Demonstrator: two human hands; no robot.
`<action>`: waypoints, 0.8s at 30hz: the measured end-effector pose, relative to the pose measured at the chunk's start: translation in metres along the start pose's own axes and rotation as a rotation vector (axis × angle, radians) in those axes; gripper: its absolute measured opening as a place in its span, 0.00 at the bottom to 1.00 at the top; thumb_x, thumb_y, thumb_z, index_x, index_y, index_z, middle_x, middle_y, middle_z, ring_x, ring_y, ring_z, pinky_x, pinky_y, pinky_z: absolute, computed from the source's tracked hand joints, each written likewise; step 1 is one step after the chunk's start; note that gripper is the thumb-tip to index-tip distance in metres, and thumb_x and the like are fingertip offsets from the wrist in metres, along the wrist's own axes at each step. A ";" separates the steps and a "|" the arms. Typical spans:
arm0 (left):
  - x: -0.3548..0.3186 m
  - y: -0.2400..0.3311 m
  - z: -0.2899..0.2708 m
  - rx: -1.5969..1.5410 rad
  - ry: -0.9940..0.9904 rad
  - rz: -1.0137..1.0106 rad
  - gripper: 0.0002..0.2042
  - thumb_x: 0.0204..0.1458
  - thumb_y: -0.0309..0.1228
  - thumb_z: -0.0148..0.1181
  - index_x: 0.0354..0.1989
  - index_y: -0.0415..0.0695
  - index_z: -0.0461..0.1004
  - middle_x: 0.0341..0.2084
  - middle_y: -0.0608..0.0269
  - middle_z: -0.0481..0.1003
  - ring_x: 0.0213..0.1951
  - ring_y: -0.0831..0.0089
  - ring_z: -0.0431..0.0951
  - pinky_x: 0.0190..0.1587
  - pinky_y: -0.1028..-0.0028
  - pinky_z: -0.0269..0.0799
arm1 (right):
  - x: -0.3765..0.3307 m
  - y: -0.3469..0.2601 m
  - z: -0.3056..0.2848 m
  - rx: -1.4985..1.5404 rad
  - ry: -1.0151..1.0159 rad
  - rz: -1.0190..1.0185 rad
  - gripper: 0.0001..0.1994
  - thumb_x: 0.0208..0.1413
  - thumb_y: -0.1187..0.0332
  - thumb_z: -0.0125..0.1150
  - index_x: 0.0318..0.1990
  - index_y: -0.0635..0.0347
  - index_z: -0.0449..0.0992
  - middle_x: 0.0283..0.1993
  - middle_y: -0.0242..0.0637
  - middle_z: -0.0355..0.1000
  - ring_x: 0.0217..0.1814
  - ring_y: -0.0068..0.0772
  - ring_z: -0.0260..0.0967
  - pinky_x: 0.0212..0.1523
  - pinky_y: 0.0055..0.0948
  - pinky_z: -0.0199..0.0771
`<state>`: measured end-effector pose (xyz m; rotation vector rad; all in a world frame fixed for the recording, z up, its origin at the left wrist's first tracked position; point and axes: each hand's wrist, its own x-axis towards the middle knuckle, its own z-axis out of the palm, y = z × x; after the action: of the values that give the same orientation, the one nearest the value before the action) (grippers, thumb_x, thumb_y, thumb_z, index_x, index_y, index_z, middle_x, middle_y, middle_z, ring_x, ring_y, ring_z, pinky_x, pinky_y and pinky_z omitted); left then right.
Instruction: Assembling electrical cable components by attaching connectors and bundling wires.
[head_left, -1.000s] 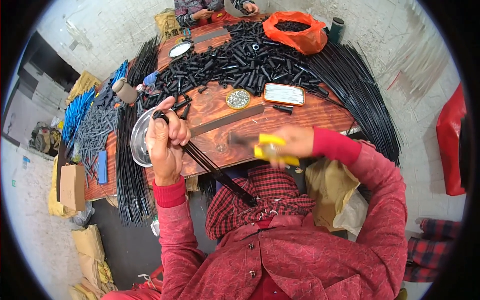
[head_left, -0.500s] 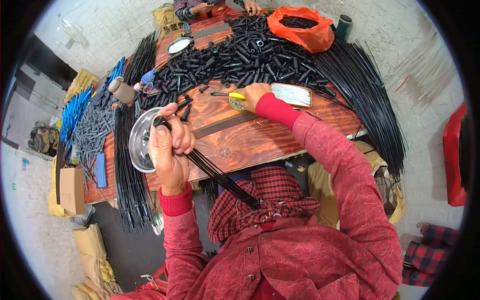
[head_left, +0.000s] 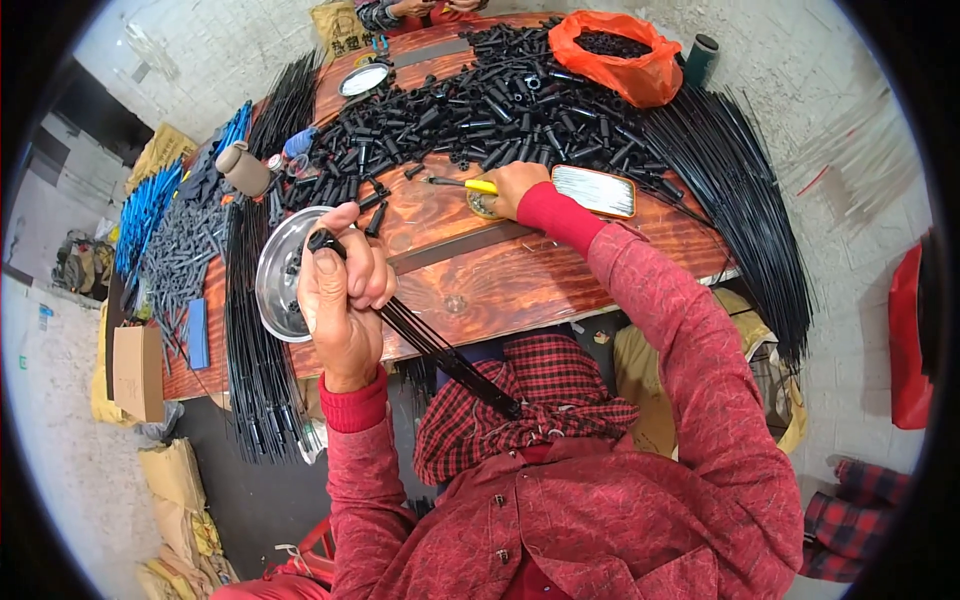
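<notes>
At lower centre of the frame, a bundle of thin black rods [head_left: 430,340] slants up from the checked cloth [head_left: 568,378] on the lap to the left hand [head_left: 343,300]. This grip is closed around its upper part, by a black tubular end piece [head_left: 323,241]. If the grip becomes loose, the rods may slide apart, I think, because their lower end seems only to rest on the cloth. At centre, the right hand [head_left: 520,186] grips a yellow-handled tool [head_left: 481,187] over a round tin [head_left: 474,212]. Being so occupied, it could perhaps tip the tin and scatter the contents. Whether its fingertips also pinch something, I cannot tell.

Left of centre, a clear dish [head_left: 267,300] contains some small dark pieces. The round tin has small metallic bits; right of it on the counter [head_left: 540,270], a rectangular tin [head_left: 634,201] holds slender whitish pins. At upper left of centre, a farther dish [head_left: 342,86] has white contents; at upper right, an open orange bag [head_left: 655,88] holds black pieces.
</notes>
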<state>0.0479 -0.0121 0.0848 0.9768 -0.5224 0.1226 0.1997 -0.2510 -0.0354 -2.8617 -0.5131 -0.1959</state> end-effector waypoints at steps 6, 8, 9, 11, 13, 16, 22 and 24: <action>0.000 0.000 0.000 -0.026 0.032 -0.026 0.21 0.67 0.42 0.47 0.58 0.35 0.63 0.20 0.74 0.55 0.20 0.85 0.53 0.22 0.83 0.49 | -0.002 0.011 -0.014 0.849 -0.017 0.172 0.16 0.50 0.56 0.66 0.35 0.60 0.80 0.28 0.39 0.75 0.29 0.32 0.72 0.33 0.35 0.72; 0.000 -0.001 0.002 -0.005 0.043 -0.023 0.21 0.67 0.42 0.47 0.58 0.36 0.63 0.21 0.73 0.56 0.20 0.85 0.53 0.22 0.83 0.50 | -0.011 0.003 -0.029 1.508 -0.179 0.146 0.12 0.54 0.63 0.66 0.36 0.64 0.76 0.27 0.29 0.70 0.24 0.20 0.64 0.29 0.26 0.68; 0.000 -0.003 0.004 0.017 0.046 -0.041 0.21 0.67 0.42 0.47 0.57 0.36 0.63 0.21 0.73 0.56 0.20 0.85 0.54 0.22 0.83 0.50 | -0.018 -0.002 -0.041 1.726 -0.272 0.101 0.11 0.55 0.65 0.65 0.38 0.64 0.75 0.28 0.27 0.69 0.24 0.19 0.63 0.28 0.24 0.67; 0.003 -0.005 0.013 0.022 0.036 -0.035 0.21 0.67 0.42 0.47 0.57 0.36 0.63 0.21 0.73 0.57 0.20 0.85 0.54 0.22 0.83 0.51 | -0.041 -0.022 -0.078 1.708 -0.250 -0.049 0.11 0.55 0.62 0.63 0.37 0.61 0.73 0.25 0.27 0.66 0.24 0.19 0.62 0.29 0.22 0.67; 0.004 -0.003 0.025 0.070 -0.005 -0.092 0.21 0.67 0.43 0.47 0.57 0.36 0.62 0.22 0.73 0.58 0.21 0.85 0.54 0.23 0.82 0.53 | -0.059 -0.040 -0.109 1.655 -0.222 -0.134 0.16 0.54 0.58 0.65 0.37 0.63 0.73 0.27 0.30 0.68 0.26 0.20 0.64 0.30 0.21 0.68; 0.000 0.001 0.041 0.068 -0.030 -0.111 0.20 0.67 0.41 0.47 0.56 0.37 0.63 0.23 0.72 0.60 0.23 0.84 0.57 0.26 0.81 0.55 | -0.075 -0.055 -0.142 1.549 -0.257 -0.214 0.18 0.54 0.56 0.66 0.39 0.63 0.74 0.29 0.29 0.70 0.28 0.19 0.66 0.31 0.20 0.68; -0.005 0.010 0.059 0.216 -0.028 -0.172 0.11 0.63 0.32 0.55 0.47 0.39 0.68 0.24 0.73 0.65 0.25 0.85 0.63 0.27 0.82 0.58 | -0.100 -0.075 -0.173 1.297 -0.046 -0.295 0.14 0.53 0.64 0.65 0.43 0.63 0.76 0.34 0.30 0.73 0.34 0.17 0.70 0.35 0.19 0.70; -0.007 0.013 0.063 0.187 -0.033 -0.182 0.10 0.63 0.32 0.55 0.46 0.39 0.69 0.23 0.73 0.65 0.24 0.84 0.63 0.26 0.82 0.58 | -0.110 -0.083 -0.186 1.202 0.024 -0.348 0.14 0.53 0.66 0.65 0.43 0.64 0.76 0.34 0.31 0.74 0.34 0.18 0.70 0.35 0.21 0.71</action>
<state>0.0140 -0.0555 0.1198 1.2061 -0.4556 -0.0086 0.0507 -0.2571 0.1419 -1.5967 -0.7716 0.0334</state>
